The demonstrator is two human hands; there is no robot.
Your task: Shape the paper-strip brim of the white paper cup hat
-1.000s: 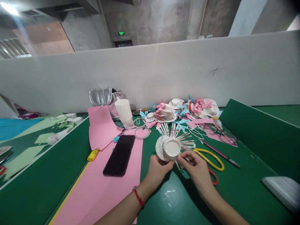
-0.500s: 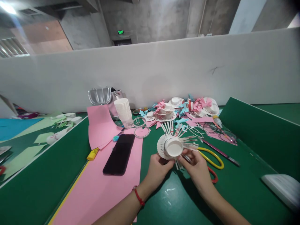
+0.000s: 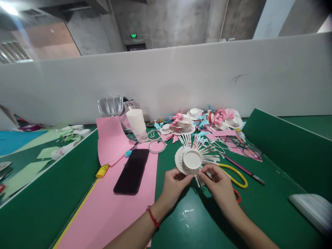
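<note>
A white paper cup (image 3: 192,159) is held bottom up over the green table, its wall cut into many narrow strips. Some strips fan out straight at the top and right; on the left side they are folded into a scalloped rim. My left hand (image 3: 174,184) pinches the lower left of this rim between thumb and fingers. Closed on the strips at the lower right is my right hand (image 3: 215,178). Just beyond the right hand lie scissors with a yellow handle loop (image 3: 234,175) and a red loop (image 3: 237,195), their blades hidden.
A black phone (image 3: 131,171) rests on pink paper (image 3: 103,214) at the left. Behind stand stacked paper cups (image 3: 137,121) and a silver bag (image 3: 111,105). Finished-looking cup flowers (image 3: 183,128) and paper scraps crowd the back. Glasses (image 3: 250,151) and a purple pencil (image 3: 243,168) lie right.
The cup has tilted slightly so its base faces up more, and the folded rim shows more fully along the bottom. My right fingers have shifted at the lower right strips.
</note>
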